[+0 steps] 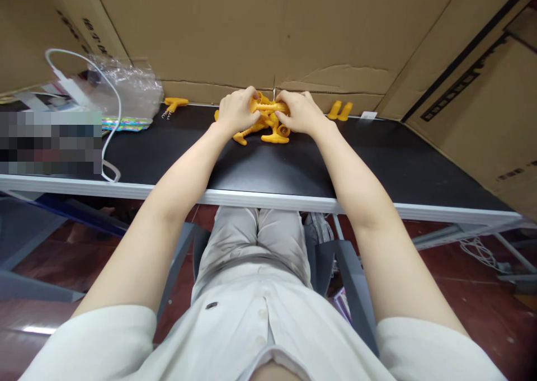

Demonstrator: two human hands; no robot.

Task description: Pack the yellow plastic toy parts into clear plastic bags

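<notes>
Both of my arms reach across a black table point(268, 168) to a small heap of yellow plastic parts point(268, 128) near its far edge. My left hand point(236, 111) and my right hand point(300, 112) both have their fingers curled round one yellow ridged part point(268, 106), held level between them just above the heap. A thin metal pin or spring end point(274, 93) sticks up between the hands.
One yellow part with a metal spring point(174, 104) lies at the far left, two small yellow pieces point(339, 111) at the far right. A crumpled clear plastic bag point(126, 87), a white charger and cable point(107, 123) sit left. Cardboard walls point(268, 28) surround the table.
</notes>
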